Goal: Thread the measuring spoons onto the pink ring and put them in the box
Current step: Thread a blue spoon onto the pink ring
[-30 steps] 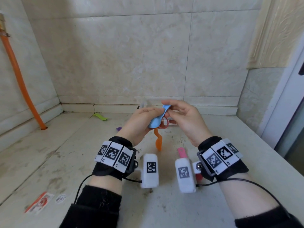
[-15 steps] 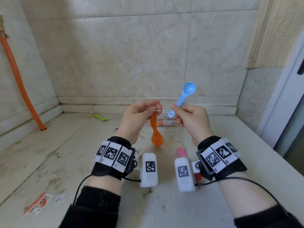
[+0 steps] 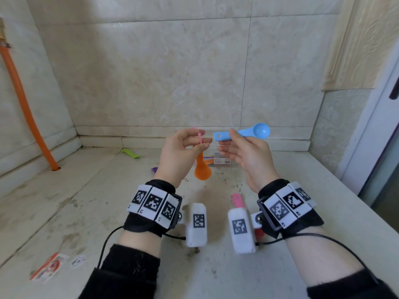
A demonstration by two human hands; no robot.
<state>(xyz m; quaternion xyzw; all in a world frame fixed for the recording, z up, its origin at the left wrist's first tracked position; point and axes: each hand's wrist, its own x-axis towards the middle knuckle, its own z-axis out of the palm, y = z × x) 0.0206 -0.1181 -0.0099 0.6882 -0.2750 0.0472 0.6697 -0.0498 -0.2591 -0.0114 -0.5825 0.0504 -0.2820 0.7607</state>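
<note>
Nearest, lower left on the surface (image 3: 86,212): a red-and-white printed packet (image 3: 50,266). Both wrists wear marker bands (image 3: 154,203) w/ cables. A pink spoon (image 3: 237,200) lies on the surface just beside the R wrist, partly hidden by its white block. Above that, L hand (image 3: 181,152): grip pinched on the pink ring (image 3: 200,138), w/ the orange spoon (image 3: 202,172) hanging from it, bowl down. R hand (image 3: 246,156): grip clamped on the blue spoon (image 3: 254,132) at mid-handle, spoon approx level, bowl to the right, holed end pointing at the ring, just apart from it. Behind the hands sits a small clear box (image 3: 222,159) w/ a label. Purple spoon (image 3: 155,169) and green spoon (image 3: 130,153) lie further left. Orange pipe (image 3: 26,104) runs down the left wall.
</note>
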